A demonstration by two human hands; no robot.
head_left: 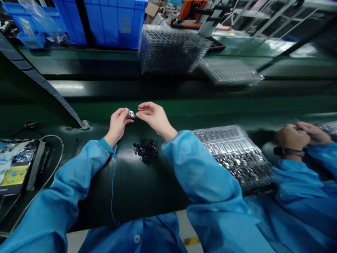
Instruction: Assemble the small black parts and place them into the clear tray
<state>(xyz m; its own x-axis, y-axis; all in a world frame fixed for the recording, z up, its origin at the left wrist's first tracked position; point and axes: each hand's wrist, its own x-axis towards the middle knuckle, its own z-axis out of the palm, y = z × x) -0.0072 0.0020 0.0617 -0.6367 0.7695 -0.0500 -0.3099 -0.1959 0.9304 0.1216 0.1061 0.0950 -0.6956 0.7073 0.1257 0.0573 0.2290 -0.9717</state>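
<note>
My left hand (118, 123) is raised above the dark green bench and pinches a small metal part (130, 113) between thumb and fingers. My right hand (153, 116) sits just to the right of it, fingers curled, with its fingertips touching or nearly touching the same part. Below both hands lies a small heap of black parts (145, 151) on the bench. A blue strap with a thin cord (113, 175) hangs from my left wrist. Both arms wear blue sleeves.
A clear tray of small metal parts (237, 154) lies right of my arm. Another person's hands (300, 137) work at the far right. Stacked clear trays (171, 49) and blue crates (116, 21) stand behind. A printed bag (15, 165) lies at left.
</note>
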